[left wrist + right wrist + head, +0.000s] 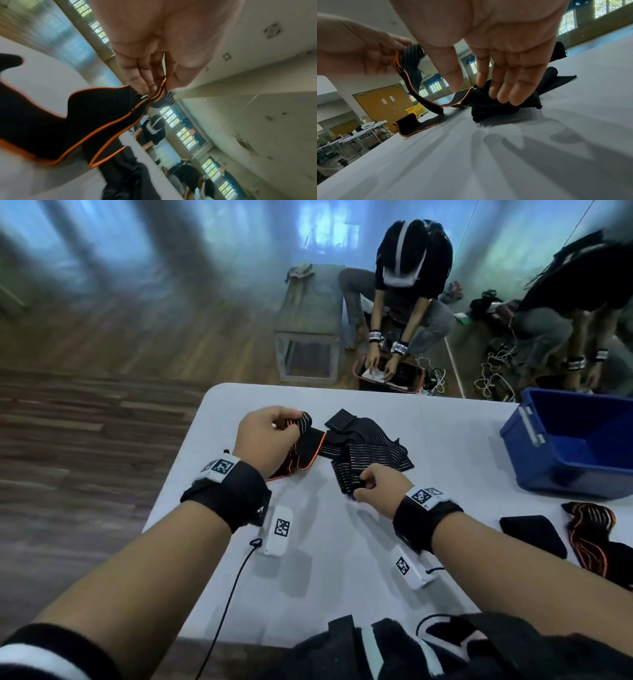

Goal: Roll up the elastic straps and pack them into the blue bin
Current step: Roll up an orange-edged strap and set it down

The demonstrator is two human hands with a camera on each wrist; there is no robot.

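On the white table (342, 577), my left hand (270, 436) pinches the striped end of a black strap with orange edging (308, 453) and lifts it. The left wrist view shows thumb and fingers (144, 81) closed on that end while the orange-edged strap (85, 121) hangs down. My right hand (380, 487) is on a heap of black striped strap (370, 453). In the right wrist view its fingertips (505, 97) touch the black strap (488, 108) and the thumb stands apart. The blue bin (575, 440) stands at the far right and looks empty.
A rolled black strap (532, 534) and another orange-striped strap (589, 529) lie near the right edge, below the bin. Dark cloth (445, 648) lies at the table's near edge. Beyond the table, two people bend over things on the floor.
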